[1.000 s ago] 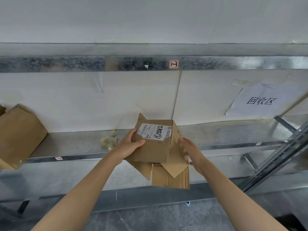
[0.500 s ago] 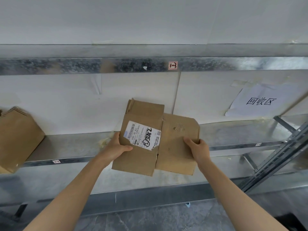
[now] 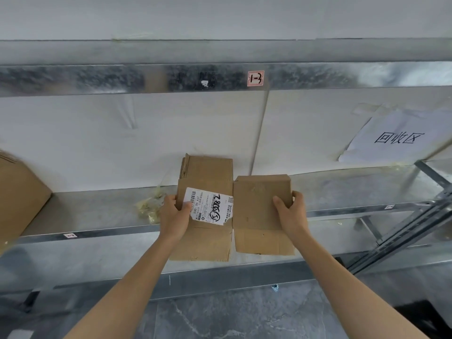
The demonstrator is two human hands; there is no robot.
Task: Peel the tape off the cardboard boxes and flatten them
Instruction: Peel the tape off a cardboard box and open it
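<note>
Head view shows our left hand [image 3: 175, 216] pinching the left edge of the flattened brown cardboard box [image 3: 259, 216], thumb on its white shipping label [image 3: 210, 206]. Our right hand [image 3: 292, 214] grips the right edge, thumb in front, fingers curled behind. We hold the box upright, just in front of the galvanized metal shelf [image 3: 97, 211]. It looks light, stiff across its panels but floppy at the creases, so we judge the outer edges the best hold. Crumpled yellowish tape [image 3: 149, 206] lies on the shelf, left of the box.
</note>
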